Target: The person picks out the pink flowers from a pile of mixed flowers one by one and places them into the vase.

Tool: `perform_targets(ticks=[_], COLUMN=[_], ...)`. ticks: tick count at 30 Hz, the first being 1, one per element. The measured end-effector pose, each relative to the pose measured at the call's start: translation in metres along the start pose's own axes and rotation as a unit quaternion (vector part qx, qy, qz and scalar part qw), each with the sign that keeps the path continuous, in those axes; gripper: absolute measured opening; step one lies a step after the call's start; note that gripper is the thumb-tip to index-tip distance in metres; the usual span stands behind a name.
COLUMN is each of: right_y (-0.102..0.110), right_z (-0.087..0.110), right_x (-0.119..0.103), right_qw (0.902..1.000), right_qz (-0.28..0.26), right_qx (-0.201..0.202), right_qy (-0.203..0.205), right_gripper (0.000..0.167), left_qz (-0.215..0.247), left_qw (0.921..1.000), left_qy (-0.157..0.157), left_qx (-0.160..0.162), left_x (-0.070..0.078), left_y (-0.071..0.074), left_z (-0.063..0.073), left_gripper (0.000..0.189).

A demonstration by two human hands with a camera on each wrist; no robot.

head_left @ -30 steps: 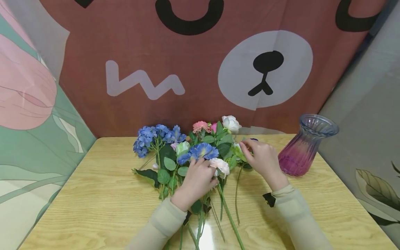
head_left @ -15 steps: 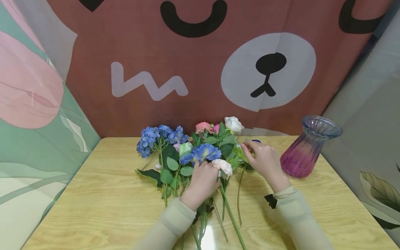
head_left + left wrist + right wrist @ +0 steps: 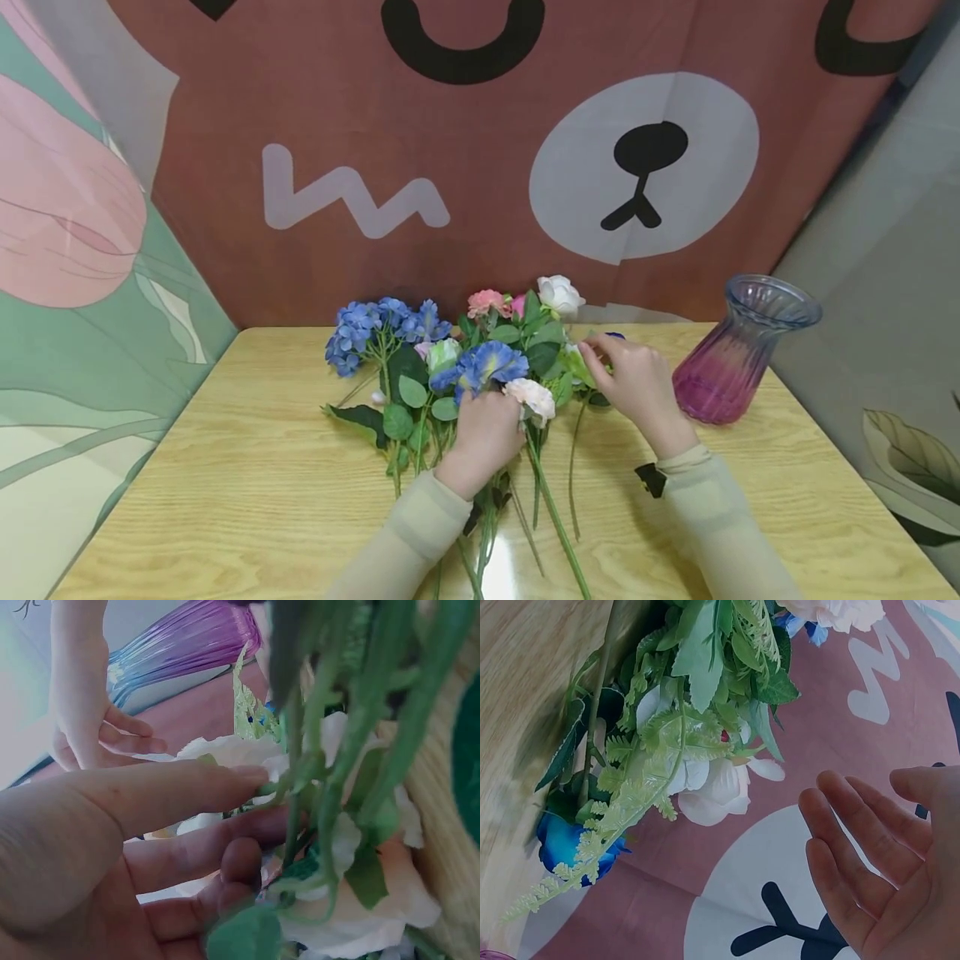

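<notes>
Artificial flowers lie in a loose bunch mid-table. Among the stems is my left hand [image 3: 487,433], beside a pale pink flower [image 3: 531,400] and below a blue iris-like flower [image 3: 483,365]. In the left wrist view its thumb and curled fingers pinch a green flower stem [image 3: 266,787]; which bloom it belongs to is hard to tell. My right hand [image 3: 636,385] hovers by the bunch's right side. The right wrist view shows its fingers [image 3: 862,836] loosely extended and holding nothing, apart from a white flower [image 3: 716,793] and a fern-like sprig [image 3: 622,829].
A ribbed glass vase [image 3: 731,358], blue above and pink below, stands at the right of the wooden table [image 3: 247,467]. Blue hydrangea [image 3: 360,329] lies at the bunch's left. Long stems [image 3: 558,512] reach toward the near edge. A printed cloth [image 3: 337,275] hangs behind.
My left hand shifts slightly among the stems, and its fingers sink lower below the blue flower. The right hand stays nearly in place. The whole view shifts a little.
</notes>
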State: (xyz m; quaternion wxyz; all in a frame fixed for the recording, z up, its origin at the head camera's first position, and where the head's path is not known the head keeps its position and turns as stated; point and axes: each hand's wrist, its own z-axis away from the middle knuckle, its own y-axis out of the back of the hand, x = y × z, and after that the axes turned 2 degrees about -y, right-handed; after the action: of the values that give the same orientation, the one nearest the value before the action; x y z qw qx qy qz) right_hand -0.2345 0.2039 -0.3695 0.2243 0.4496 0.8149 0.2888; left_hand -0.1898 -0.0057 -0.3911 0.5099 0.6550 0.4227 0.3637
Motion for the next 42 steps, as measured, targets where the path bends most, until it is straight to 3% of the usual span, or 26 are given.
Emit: perform_targets(ticks=[7, 18, 26, 35, 42], right_y=[0.001, 0.002, 0.004, 0.004, 0.004], right_z=[0.0, -0.001, 0.0, -0.001, 0.0], right_x=[0.0, 0.001, 0.002, 0.004, 0.003], right_qw=[1.0, 0.9999, 0.9998, 0.9998, 0.9998], right_qz=[-0.007, -0.009, -0.013, -0.009, -0.009], right_qx=[0.0, 0.002, 0.002, 0.002, -0.003], right_qy=[-0.004, -0.008, -0.012, -0.016, -0.019], right_gripper=[0.018, 0.019, 0.019, 0.02, 0.018], left_qz=[0.054, 0.151, 0.213, 0.297, 0.324], left_qw=[0.998, 0.9862, 0.9744, 0.9522, 0.9432], left_qy=[0.033, 0.063, 0.065, 0.072, 0.07], left_qx=[0.01, 0.023, 0.029, 0.007, -0.017], left_x=[0.0, -0.005, -0.012, -0.02, -0.028], left_y=[0.001, 0.006, 0.01, 0.014, 0.014], left_z=[-0.001, -0.003, -0.004, -0.007, -0.01], left_gripper=[0.045, 0.056, 0.058, 0.028, 0.037])
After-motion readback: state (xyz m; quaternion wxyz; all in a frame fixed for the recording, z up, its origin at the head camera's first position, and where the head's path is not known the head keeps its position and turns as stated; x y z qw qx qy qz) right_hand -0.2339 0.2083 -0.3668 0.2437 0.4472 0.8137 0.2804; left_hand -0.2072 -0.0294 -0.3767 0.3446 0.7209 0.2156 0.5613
